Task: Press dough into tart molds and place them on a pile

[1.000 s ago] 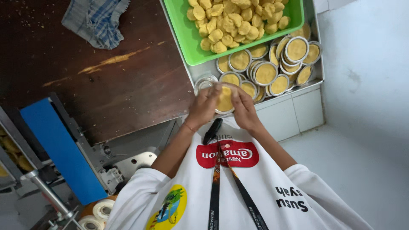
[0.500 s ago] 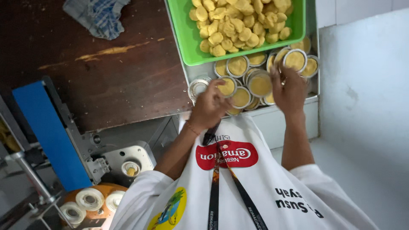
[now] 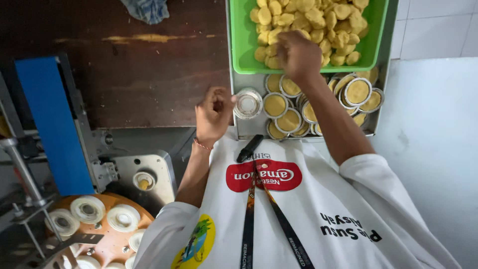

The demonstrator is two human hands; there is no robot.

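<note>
Steel tray [image 3: 238, 130]: left hand [image 3: 214, 113] grip pinches round foil mould [image 3: 248, 103]; right hand [image 3: 298, 54] grip curled over lumpy dough balls [image 3: 343, 15].

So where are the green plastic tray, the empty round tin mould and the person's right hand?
Green plastic tray [image 3: 242, 50]: head view, left wall.
Empty round tin mould [image 3: 247, 103]: head view, its pale centre.
Right hand [image 3: 298, 54]: head view, back of hand.

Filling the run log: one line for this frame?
left hand: holds empty tin | right hand: on dough pieces, green tray | filled tins: steel tray
</note>
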